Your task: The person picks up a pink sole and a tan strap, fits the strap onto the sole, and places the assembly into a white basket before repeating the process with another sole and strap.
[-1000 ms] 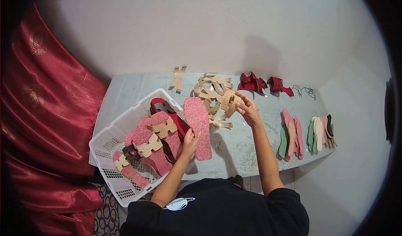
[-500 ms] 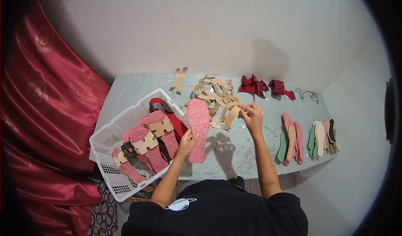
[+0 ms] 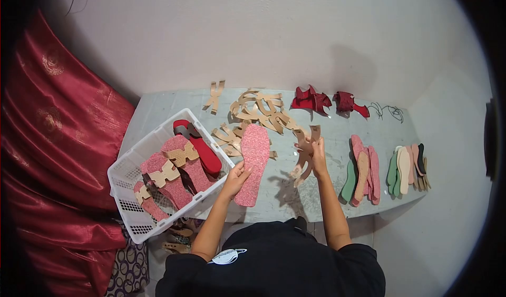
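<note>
My left hand (image 3: 236, 180) grips a pink speckled shoe sole (image 3: 254, 162) by its left edge and holds it upright above the table. In my right hand (image 3: 318, 159) is a tan sandal strap (image 3: 304, 157), pinched between thumb and fingers, its strips hanging down to the left. Behind the sole lies a loose pile of tan straps (image 3: 256, 109). At the left, a white plastic basket (image 3: 132, 213) holds several pink soles with cream straps (image 3: 164, 174) and a red sole (image 3: 204, 152).
Dark red straps (image 3: 311, 101) and a second red bundle (image 3: 349, 104) lie at the back, beside thin dark cords (image 3: 387, 112). Several pink and green soles (image 3: 362, 170) stand at the right, with more coloured soles (image 3: 403, 170) beyond. A red curtain (image 3: 68, 155) hangs at the left.
My right hand has lifted the tan strap away from the pile and turned it, so it hangs clear. The pink sole stays in my left hand, slightly tilted. The view has shifted a little.
</note>
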Motion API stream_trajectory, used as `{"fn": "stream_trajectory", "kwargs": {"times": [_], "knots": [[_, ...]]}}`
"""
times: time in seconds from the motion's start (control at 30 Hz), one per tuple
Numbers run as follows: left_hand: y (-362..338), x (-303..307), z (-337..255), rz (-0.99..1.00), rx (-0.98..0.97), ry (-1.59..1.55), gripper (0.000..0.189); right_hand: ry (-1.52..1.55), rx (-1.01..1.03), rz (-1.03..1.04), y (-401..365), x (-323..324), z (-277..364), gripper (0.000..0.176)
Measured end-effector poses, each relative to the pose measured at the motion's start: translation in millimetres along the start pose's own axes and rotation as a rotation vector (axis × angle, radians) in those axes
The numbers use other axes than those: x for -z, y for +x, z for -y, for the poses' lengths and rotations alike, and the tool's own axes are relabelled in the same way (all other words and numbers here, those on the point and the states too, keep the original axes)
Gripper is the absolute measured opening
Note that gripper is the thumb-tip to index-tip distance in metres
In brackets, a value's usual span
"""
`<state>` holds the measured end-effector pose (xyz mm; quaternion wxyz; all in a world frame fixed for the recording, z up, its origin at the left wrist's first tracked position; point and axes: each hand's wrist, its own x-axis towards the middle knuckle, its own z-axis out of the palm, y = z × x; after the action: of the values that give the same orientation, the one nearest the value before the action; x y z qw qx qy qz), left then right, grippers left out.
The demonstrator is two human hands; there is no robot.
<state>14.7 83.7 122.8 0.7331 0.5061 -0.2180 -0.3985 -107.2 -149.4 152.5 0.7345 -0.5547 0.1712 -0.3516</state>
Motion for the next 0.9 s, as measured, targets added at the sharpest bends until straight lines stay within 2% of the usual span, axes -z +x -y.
{"fn": "stream_trajectory", "kwargs": {"times": [0.1, 0.17, 0.3, 0.37, 0.4, 0.43, 0.5, 0.67, 0.73, 0.77, 0.83, 0.9], "knots": [[4, -20, 11, 0.049, 0.015, -0.015, 0.041, 0.047, -0.121, 0.012, -5, 21, -11, 0.025], [7, -30, 19, 0.103, 0.064, 0.010, 0.043, 0.196, -0.276, 0.064, -5, 38, -24, 0.034], [7, -48, 31, 0.112, 0.118, 0.023, 0.043, 0.361, -0.349, -0.030, -11, 58, -35, 0.037], [7, -53, 37, 0.124, 0.140, 0.029, 0.043, 0.198, -0.250, -0.035, -15, 69, -46, 0.039], [6, -55, 39, 0.137, 0.151, 0.024, 0.043, 0.154, -0.246, -0.036, -18, 61, -29, 0.031], [7, -58, 40, 0.139, 0.163, 0.032, 0.043, 0.163, -0.250, -0.045, -18, 62, -32, 0.031], [7, -65, 42, 0.171, 0.194, 0.028, 0.042, -0.378, 0.122, 0.099, -18, 67, -36, 0.026], [18, -77, 60, 0.258, 0.215, 0.090, 0.043, -0.482, 0.199, 0.182, -21, 37, 15, 0.034], [22, -87, 61, 0.285, 0.223, 0.100, 0.043, -0.819, 0.377, 0.267, -19, 33, 24, 0.033], [23, -92, 62, 0.283, 0.205, 0.065, 0.043, -0.819, 0.371, 0.269, -18, 35, 25, 0.033], [23, -98, 60, 0.272, 0.187, 0.026, 0.043, -0.938, 0.390, 0.424, -15, 38, 26, 0.031], [21, -99, 57, 0.225, 0.234, -0.111, 0.043, -0.831, 0.327, 0.421, -14, 45, 23, 0.028]]}}
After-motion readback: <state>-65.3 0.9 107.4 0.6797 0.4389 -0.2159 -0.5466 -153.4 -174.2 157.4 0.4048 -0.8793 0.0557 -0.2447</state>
